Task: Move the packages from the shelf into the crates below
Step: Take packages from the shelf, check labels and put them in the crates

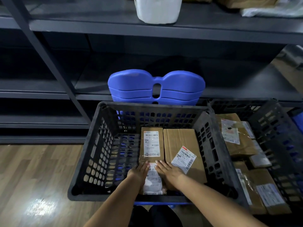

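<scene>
The left hand (139,172) and right hand (168,172) press straight fingers against the labelled package (152,181), at the near side of the black crate (164,106); best settle it flat (label up) against the far narrow box (151,145).

A crate (98,153) stands in front of the shelving unit (49,63), with a second crate (270,128) against its right side. Stacked chairs (155,86) stand between the first crate's far wall and the shelves. Inside the first crate, a narrow box (151,145) lies at the far middle, a wider box (182,141) just beside it on the right, and a small package (153,179) on its near side, touching it. The left hand (139,172) rests on that package's left edge, the right hand (168,172) on its right edge. Several parcels (237,141) lie in the second crate. A wrapped package (158,10) sits on the upper shelf (82,25), far centre.
</scene>
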The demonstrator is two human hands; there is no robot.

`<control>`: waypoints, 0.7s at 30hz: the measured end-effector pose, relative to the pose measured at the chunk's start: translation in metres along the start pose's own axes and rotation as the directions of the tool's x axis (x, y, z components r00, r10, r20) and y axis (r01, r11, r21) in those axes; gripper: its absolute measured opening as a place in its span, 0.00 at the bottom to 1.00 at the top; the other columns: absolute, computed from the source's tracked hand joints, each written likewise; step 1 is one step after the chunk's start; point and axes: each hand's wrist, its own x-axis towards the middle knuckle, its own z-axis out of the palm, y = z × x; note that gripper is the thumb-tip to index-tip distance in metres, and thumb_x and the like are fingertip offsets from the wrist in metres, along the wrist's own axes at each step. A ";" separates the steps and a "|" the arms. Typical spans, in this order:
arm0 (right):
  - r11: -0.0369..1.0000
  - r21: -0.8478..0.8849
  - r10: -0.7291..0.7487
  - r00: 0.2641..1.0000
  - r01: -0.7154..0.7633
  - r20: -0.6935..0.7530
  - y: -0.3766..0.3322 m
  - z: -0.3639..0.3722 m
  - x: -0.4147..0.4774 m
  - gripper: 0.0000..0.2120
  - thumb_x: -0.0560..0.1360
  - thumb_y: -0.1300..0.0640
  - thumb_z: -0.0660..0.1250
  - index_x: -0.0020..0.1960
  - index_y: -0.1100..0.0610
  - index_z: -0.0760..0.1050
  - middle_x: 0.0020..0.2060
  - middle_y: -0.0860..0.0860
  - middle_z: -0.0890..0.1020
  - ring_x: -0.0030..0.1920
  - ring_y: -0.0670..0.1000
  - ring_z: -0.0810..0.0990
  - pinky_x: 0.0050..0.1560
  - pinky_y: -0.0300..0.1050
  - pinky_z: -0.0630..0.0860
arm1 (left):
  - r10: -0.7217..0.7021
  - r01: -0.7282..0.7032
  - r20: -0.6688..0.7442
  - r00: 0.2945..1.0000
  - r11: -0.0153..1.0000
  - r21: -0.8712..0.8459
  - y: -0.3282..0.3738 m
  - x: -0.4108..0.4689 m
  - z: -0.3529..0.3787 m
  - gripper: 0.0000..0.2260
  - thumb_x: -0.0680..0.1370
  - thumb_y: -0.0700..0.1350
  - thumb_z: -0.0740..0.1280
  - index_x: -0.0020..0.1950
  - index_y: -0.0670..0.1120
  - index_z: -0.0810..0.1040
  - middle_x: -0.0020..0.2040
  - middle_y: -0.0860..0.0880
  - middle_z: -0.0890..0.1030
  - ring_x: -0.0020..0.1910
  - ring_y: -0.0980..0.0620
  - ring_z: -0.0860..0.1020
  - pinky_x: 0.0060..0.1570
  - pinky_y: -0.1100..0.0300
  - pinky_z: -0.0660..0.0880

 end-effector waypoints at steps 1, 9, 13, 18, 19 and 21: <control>1.000 -0.008 -0.002 1.000 0.001 -0.009 0.001 0.002 0.003 0.38 0.80 0.63 0.56 0.76 0.57 0.31 0.75 0.54 0.31 0.76 0.53 0.34 0.73 0.47 0.36 | 0.002 -0.002 0.009 1.000 1.000 0.012 -0.001 0.002 0.001 0.46 0.77 0.44 0.68 0.76 0.42 0.32 0.76 0.46 0.30 0.77 0.47 0.36 0.76 0.50 0.47; 0.998 -0.062 -0.011 1.000 0.011 0.001 0.004 0.007 0.007 0.41 0.78 0.65 0.58 0.75 0.56 0.29 0.74 0.53 0.30 0.75 0.52 0.33 0.73 0.48 0.35 | 0.031 -0.031 0.027 0.999 1.000 0.004 0.002 -0.008 -0.009 0.44 0.77 0.40 0.67 0.77 0.42 0.33 0.77 0.45 0.31 0.77 0.46 0.37 0.74 0.50 0.50; 0.998 -0.063 0.002 0.999 0.000 0.036 0.003 0.006 0.010 0.42 0.79 0.59 0.60 0.75 0.54 0.28 0.73 0.51 0.28 0.75 0.50 0.32 0.73 0.48 0.35 | 0.027 -0.028 0.025 0.999 1.000 0.011 0.003 -0.011 -0.011 0.43 0.78 0.40 0.66 0.77 0.42 0.34 0.77 0.46 0.32 0.78 0.46 0.39 0.74 0.50 0.52; 0.997 -0.068 -0.027 0.999 0.029 0.039 0.008 -0.007 -0.008 0.36 0.82 0.56 0.56 0.77 0.56 0.32 0.75 0.52 0.32 0.76 0.51 0.35 0.74 0.48 0.36 | 0.011 -0.011 -0.006 1.000 1.000 0.008 0.001 -0.014 -0.011 0.42 0.77 0.38 0.65 0.77 0.44 0.35 0.77 0.47 0.33 0.78 0.44 0.41 0.75 0.47 0.55; 0.998 -0.062 -0.028 0.999 0.031 0.036 0.007 -0.011 -0.013 0.35 0.82 0.55 0.54 0.77 0.56 0.33 0.75 0.52 0.33 0.76 0.52 0.35 0.74 0.48 0.37 | -0.005 0.004 -0.023 1.000 1.000 -0.007 0.000 -0.015 -0.011 0.43 0.77 0.38 0.65 0.78 0.44 0.35 0.77 0.47 0.33 0.78 0.44 0.41 0.75 0.47 0.54; 0.998 -0.056 -0.022 1.000 0.023 0.011 0.007 -0.019 -0.024 0.34 0.83 0.51 0.52 0.77 0.57 0.33 0.76 0.53 0.34 0.76 0.52 0.35 0.74 0.49 0.37 | -0.015 0.013 -0.051 0.999 1.000 -0.024 -0.002 -0.023 -0.014 0.41 0.78 0.43 0.65 0.78 0.43 0.35 0.77 0.46 0.33 0.78 0.45 0.40 0.76 0.49 0.49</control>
